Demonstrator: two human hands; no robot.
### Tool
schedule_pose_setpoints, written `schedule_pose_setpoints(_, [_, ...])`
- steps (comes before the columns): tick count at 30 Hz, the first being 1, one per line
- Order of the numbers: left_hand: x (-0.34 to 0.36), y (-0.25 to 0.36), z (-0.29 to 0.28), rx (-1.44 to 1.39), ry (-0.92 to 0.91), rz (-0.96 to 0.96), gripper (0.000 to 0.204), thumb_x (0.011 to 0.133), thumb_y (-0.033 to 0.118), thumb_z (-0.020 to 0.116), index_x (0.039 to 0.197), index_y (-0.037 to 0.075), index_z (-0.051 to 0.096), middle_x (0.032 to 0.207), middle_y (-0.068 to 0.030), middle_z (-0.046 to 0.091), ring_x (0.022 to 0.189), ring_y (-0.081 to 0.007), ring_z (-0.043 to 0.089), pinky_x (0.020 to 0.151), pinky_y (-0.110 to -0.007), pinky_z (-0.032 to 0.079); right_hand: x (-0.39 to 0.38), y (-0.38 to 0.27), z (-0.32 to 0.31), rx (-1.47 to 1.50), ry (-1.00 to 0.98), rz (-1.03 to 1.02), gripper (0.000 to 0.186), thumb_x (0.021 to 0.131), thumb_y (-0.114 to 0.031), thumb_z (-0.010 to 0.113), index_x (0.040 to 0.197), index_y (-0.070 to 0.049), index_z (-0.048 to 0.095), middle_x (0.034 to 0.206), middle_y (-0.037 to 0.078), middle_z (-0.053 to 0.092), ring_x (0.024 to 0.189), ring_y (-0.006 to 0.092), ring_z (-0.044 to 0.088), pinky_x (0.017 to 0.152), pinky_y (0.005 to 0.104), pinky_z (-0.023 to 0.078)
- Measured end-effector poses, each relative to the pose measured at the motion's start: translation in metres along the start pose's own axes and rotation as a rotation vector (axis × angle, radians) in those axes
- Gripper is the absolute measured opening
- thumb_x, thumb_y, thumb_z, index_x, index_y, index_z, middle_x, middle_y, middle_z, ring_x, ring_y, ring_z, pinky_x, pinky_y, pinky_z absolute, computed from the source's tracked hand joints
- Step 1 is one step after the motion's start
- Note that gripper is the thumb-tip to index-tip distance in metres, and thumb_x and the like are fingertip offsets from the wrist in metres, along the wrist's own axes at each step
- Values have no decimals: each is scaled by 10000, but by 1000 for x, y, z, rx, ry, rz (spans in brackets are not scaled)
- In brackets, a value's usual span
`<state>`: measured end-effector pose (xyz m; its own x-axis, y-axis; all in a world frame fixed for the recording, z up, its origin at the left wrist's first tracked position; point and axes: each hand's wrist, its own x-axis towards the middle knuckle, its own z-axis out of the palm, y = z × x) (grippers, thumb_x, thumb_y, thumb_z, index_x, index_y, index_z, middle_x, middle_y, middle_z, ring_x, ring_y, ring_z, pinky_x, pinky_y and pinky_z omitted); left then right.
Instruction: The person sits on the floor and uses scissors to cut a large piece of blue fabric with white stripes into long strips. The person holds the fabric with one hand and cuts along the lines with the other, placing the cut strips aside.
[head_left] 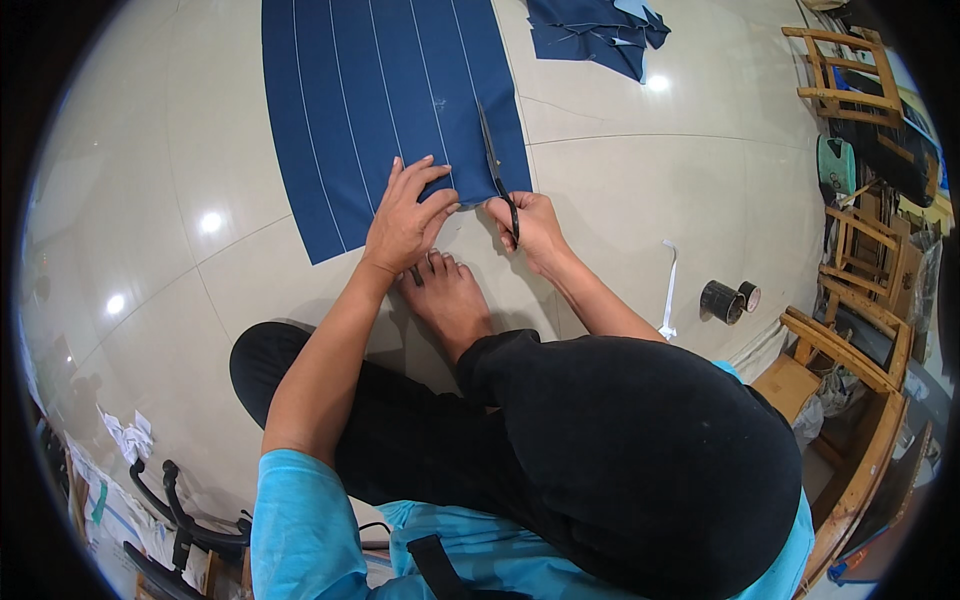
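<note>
A dark blue cloth [360, 90] with thin pale parallel lines lies on the tiled floor. My left hand [405, 215] rests on its near edge, fingers apart and slightly bent. My right hand [530, 230] is shut on black-handled scissors [491, 145], whose long blades point away from me over the cloth's right part, close to a pale line. The cloth's near edge between my hands is slightly raised. My bare foot [445, 295] is on the floor just below the cloth, behind my left hand.
Blue scraps [585, 35] lie at upper right. A white strip [668, 290], black cylinder [720, 302] and tape roll [748, 296] sit at right, beside wooden frames [850, 340] and clutter along the edge. Crumpled white pieces [130, 435] and black tubing [175, 510] are at lower left.
</note>
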<state>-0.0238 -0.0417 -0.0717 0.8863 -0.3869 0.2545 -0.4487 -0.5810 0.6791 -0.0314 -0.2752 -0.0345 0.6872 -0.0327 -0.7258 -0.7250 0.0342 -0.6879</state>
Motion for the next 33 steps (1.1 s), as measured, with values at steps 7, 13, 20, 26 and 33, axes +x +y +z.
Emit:
schedule_pose_setpoints(7, [0, 1, 0, 2, -4, -7, 145, 974, 154, 810, 1109, 115, 775, 1423, -112, 690, 1491, -384, 577, 1326, -683, 317, 0, 2, 1, 18, 6, -9, 293, 898, -170, 831, 743, -72, 603, 617, 10, 584, 469, 99, 544, 411, 278, 411])
schedule_pose_setpoints(13, [0, 0, 0, 6, -4, -3, 151, 972, 152, 810, 1115, 120, 773, 1431, -110, 685, 1493, -382, 574, 1331, -678, 314, -1, 4, 1, 18, 9, -13, 289, 892, -151, 818, 724, -73, 596, 605, 9, 572, 464, 97, 538, 406, 276, 407])
schedule_pose_setpoints(20, [0, 0, 0, 15, -18, -9, 147, 982, 170, 800, 1119, 123, 773, 1443, -107, 681, 1508, -378, 558, 1341, -672, 303, 0, 5, 0, -5, 17, -18, 315, 897, -158, 821, 707, -85, 580, 597, 6, 568, 453, 95, 530, 398, 275, 398])
schedule_pose_setpoints(26, [0, 0, 1, 14, -9, -6, 145, 982, 168, 804, 1116, 120, 778, 1438, -108, 685, 1500, -382, 567, 1337, -674, 311, -1, 4, 0, 18, -4, 2, 305, 904, -179, 835, 744, -81, 594, 603, 12, 581, 452, 95, 530, 399, 274, 396])
schedule_pose_setpoints(33, [0, 1, -1, 7, -2, 0, 154, 971, 157, 814, 1114, 112, 777, 1426, -116, 692, 1485, -392, 580, 1325, -681, 323, 4, -8, 2, 6, -14, 7, 316, 917, -257, 861, 826, -51, 640, 635, 25, 606, 473, 104, 547, 424, 276, 405])
